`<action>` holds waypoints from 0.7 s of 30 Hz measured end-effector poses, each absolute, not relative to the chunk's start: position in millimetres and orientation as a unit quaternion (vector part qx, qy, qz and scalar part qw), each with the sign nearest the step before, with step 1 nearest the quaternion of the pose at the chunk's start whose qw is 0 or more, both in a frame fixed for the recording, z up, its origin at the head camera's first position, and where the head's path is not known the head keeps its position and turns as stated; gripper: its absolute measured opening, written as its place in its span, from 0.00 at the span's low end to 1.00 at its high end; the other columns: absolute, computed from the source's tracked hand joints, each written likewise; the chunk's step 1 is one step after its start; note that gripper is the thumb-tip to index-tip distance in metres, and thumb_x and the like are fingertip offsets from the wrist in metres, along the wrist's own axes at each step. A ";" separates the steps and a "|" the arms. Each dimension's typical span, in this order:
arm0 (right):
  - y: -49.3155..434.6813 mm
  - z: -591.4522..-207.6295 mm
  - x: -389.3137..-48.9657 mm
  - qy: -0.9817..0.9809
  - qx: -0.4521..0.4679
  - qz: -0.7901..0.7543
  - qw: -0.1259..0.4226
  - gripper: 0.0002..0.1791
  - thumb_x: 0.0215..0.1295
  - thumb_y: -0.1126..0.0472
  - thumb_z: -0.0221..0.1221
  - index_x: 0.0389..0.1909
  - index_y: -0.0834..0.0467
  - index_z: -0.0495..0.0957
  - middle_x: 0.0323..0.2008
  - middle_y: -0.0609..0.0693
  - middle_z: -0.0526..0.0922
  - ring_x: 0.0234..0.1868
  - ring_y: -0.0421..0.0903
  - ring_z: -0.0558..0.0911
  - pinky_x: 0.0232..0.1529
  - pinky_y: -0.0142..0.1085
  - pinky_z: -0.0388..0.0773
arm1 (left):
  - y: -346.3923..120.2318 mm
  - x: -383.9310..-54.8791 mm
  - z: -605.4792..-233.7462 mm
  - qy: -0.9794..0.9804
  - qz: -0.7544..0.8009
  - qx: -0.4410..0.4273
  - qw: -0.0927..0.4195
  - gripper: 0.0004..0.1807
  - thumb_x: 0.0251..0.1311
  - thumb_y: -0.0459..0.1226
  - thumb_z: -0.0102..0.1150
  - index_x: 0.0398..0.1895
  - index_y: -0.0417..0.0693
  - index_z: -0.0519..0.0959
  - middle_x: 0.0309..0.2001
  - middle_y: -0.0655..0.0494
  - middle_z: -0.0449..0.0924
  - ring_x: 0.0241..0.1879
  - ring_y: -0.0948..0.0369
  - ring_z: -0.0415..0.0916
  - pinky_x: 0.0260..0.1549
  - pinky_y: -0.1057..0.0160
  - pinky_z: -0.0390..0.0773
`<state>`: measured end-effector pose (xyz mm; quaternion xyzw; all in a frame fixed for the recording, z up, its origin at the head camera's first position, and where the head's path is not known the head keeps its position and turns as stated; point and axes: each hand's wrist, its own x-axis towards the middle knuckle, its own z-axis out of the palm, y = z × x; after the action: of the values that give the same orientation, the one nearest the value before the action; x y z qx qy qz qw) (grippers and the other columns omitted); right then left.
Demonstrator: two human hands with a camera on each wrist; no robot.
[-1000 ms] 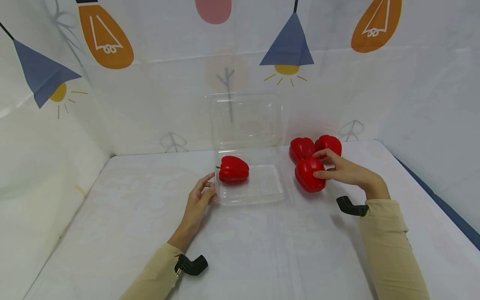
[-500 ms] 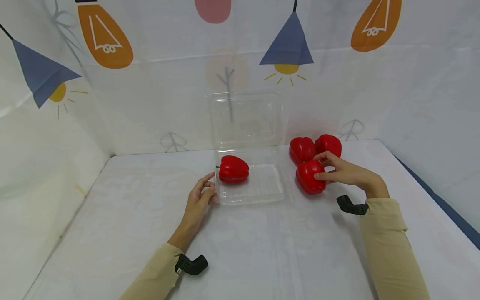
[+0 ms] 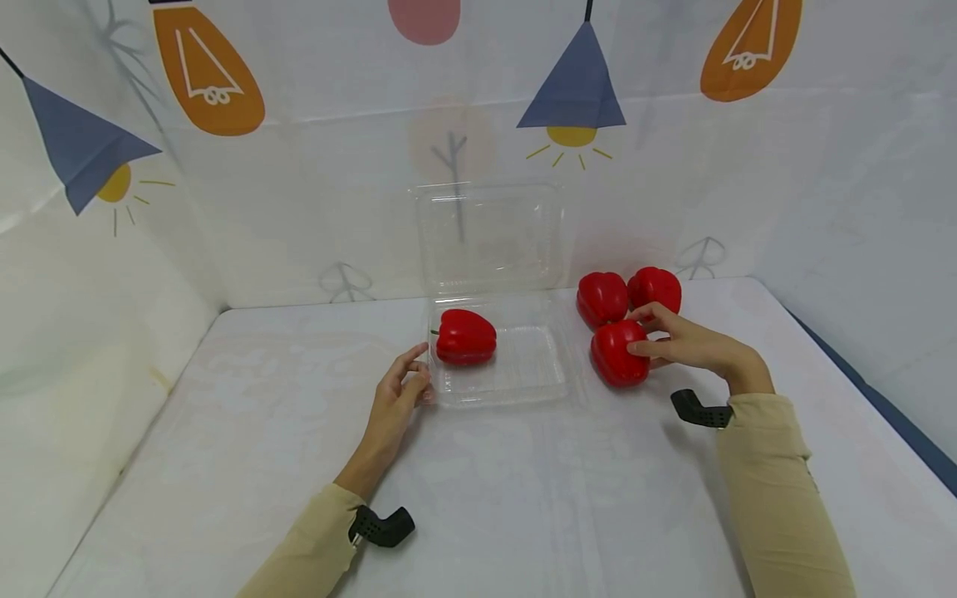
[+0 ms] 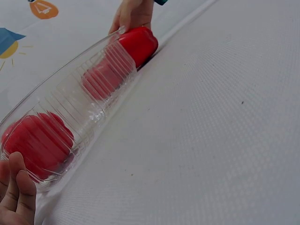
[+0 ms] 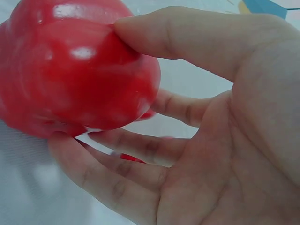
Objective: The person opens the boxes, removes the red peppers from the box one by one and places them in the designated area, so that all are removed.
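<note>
My right hand [image 3: 691, 342] holds a glossy red bell pepper [image 3: 620, 354] between thumb and fingers, to the right of a clear plastic clamshell container [image 3: 527, 390]. The right wrist view shows the thumb on one side of this bell pepper [image 5: 79, 70] and fingertips under the other. Inside the container's left half lies another red bell pepper [image 3: 465, 338], its stem pointing left. My left hand [image 3: 392, 403] rests its fingers against the container's left wall. Those fingertips [image 4: 23, 183] appear beside the container's ribbed end in the left wrist view.
Two more red bell peppers, a left one [image 3: 601, 299] and a right one [image 3: 655, 288], sit just behind the held one. The container's transparent lid [image 3: 489, 241] stands raised at the back against the printed cloth wall [image 3: 299, 199]. White cloth covers the table [image 3: 478, 498].
The bell pepper in my right hand has shifted slightly toward me and to the right. My left hand and the container stay where they were.
</note>
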<state>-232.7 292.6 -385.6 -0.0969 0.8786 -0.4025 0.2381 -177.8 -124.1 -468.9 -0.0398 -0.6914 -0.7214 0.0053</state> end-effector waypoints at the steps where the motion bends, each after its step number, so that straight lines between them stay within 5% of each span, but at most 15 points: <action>1: 292.4 -385.9 -232.8 0.879 -0.097 -0.403 0.236 0.36 0.61 0.50 0.60 0.63 0.56 0.53 0.62 0.63 0.60 0.53 0.54 0.76 0.50 0.49 0.79 | -124.2 -177.7 -468.9 -0.692 -0.721 -0.040 0.006 0.24 0.66 0.29 0.44 0.65 0.50 0.66 0.39 0.53 0.65 0.29 0.66 0.69 0.31 0.73 0.75; 21: 290.1 -391.2 -237.1 0.890 -0.101 -0.391 0.210 0.37 0.63 0.49 0.58 0.65 0.59 0.51 0.62 0.64 0.59 0.59 0.60 0.67 0.49 0.48 0.79 | -123.6 -177.6 -467.8 -0.689 -0.724 -0.038 0.003 0.24 0.66 0.29 0.44 0.65 0.50 0.66 0.39 0.53 0.65 0.29 0.66 0.69 0.30 0.73 0.74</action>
<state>-237.1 290.1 -391.2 -0.1006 0.8904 -0.3911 0.2100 -177.6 -123.6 -467.8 -0.0376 -0.6885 -0.7243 0.0030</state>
